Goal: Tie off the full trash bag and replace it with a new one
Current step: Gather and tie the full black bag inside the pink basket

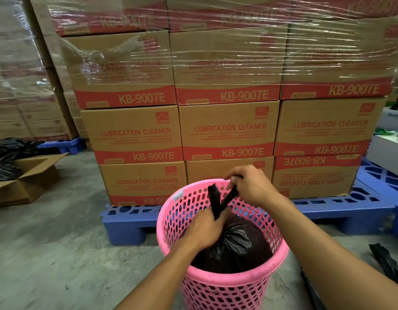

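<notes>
Head view: black plastic trash bag [236, 245] sitting inside pink perforated plastic basket [218, 285]. Left hand [204, 231] fingers clamped round its gathered neck, right hand [249, 184] fingers pinching one twisted tail, pulled taut upward.

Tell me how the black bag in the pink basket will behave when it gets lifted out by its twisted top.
The trash bag is thin, crinkled film, so it will likely sag and swing rather than hold shape. It fills the pink basket wall to wall, so it may drag the light basket upward. The left hand and right hand grip narrow strands that could stretch.
</notes>
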`<state>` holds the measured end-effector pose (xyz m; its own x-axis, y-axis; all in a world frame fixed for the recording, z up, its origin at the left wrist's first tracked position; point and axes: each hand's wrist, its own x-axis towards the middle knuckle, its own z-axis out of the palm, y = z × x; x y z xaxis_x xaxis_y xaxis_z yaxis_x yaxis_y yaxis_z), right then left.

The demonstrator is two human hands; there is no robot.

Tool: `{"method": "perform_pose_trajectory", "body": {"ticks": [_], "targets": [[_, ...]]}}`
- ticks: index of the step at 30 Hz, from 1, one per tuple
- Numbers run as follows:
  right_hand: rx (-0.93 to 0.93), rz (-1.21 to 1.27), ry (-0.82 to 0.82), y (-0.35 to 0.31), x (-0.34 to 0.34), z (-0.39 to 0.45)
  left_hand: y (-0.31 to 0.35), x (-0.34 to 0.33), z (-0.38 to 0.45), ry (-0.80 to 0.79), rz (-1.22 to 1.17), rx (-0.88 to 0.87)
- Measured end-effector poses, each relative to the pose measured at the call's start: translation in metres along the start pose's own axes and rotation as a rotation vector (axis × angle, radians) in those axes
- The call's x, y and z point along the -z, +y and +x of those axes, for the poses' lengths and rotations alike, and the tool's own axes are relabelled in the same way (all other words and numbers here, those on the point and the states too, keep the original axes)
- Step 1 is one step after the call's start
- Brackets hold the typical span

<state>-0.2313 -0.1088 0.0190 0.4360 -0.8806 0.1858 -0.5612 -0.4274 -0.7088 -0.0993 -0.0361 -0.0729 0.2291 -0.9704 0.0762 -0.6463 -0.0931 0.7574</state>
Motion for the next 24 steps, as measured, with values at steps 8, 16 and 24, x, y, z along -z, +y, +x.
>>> {"method": "perform_pose_trajectory", "body": {"ticks": [8, 16, 24], "targets": [[-0.195, 0.338, -0.102, 0.05, 0.003, -0.008, -0.015, 0.025, -0.003, -0.202, -0.163, 0.126], [-0.145, 0.098, -0.719, 0.059, 0.017, -0.02, -0.019, 0.022, 0.004, -0.193, -0.57, 0.261], [-0.017, -0.226, -0.477, 0.054, -0.025, -0.014, -0.007, 0.011, -0.003, -0.053, 0.041, -0.017]]}}
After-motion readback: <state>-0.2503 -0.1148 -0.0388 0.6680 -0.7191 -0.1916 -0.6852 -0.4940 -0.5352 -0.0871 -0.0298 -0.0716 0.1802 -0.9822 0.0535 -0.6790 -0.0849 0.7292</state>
